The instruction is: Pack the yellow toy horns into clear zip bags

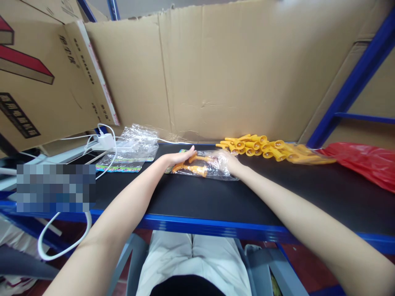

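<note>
A clear plastic bag [212, 170] lies flat on the black tabletop in front of me, with orange plastic pieces [197, 169] inside it. These pieces are long, with a flared, hollow end. My left hand [182, 157] rests at the bag's left end, its fingers stretched out over the plastic. At the other end, my right hand [226, 161] has its fingers bent on the film; glare partly hides the fingertips. Just beyond the right hand, a pile of yellow-orange flared pieces [256, 144] reaches to the right, its far end inside clear film.
Several clear bags with colourful printed headers [129, 150] lie at the left, near a white charger [105, 142] and cables. A red plastic bag [364, 162] is at the right. Cardboard [231, 74] walls the back; a blue metal edge [200, 226] runs along the front.
</note>
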Motion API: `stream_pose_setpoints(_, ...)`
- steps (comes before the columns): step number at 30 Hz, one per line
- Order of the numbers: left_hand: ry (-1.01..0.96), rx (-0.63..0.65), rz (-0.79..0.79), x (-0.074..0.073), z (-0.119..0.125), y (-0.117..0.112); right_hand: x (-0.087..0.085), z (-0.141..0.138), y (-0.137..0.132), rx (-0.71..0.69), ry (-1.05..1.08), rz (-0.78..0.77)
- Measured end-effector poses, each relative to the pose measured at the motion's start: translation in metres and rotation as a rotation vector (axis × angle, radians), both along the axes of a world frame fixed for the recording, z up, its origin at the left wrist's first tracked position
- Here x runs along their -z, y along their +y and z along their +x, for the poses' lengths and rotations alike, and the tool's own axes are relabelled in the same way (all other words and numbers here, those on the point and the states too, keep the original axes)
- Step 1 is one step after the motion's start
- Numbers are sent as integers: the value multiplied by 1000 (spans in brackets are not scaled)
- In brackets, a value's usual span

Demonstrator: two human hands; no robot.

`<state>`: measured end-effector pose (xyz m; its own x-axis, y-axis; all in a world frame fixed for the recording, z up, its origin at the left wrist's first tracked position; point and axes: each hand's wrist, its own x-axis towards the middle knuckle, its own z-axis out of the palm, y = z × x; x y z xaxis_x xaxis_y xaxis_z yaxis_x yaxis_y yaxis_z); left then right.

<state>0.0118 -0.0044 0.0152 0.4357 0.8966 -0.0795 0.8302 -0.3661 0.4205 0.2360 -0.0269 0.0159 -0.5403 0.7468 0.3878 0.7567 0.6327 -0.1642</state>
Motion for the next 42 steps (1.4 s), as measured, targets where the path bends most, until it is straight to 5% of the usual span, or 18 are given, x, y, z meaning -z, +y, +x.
stream_pose_setpoints(4, -136, 70, -135, -6, 2, -5, -10, 2, -7, 44, 5, -35)
stream_pose_setpoints(9, -130, 33, -75, -10, 3, -9, -9, 14, 2, -77, 100, -185)
stream_pose_setpoints(20, -83, 30, -14, -11, 1, -2, 16, 2, 16, -4, 499, -337)
stream_pose_setpoints(24, -106, 44, -9, -7, -1, 4, 16, 0, 14, -2, 599, -448)
stream_pose_setpoints(28, -88, 56, -9, -8, -1, 0, 6, 5, 7, 96, 535, -392)
stream_pose_setpoints(32, -50, 49, 14, -13, 3, -6, -10, 9, -6, -90, 362, -506)
stream_pose_setpoints(38, -276, 76, -171, -12, 5, -6, -22, 6, -19, -275, 372, -818)
stream_pose_setpoints(42, -335, 98, -202, -5, 3, 1, -22, 2, -21, -267, 364, -839)
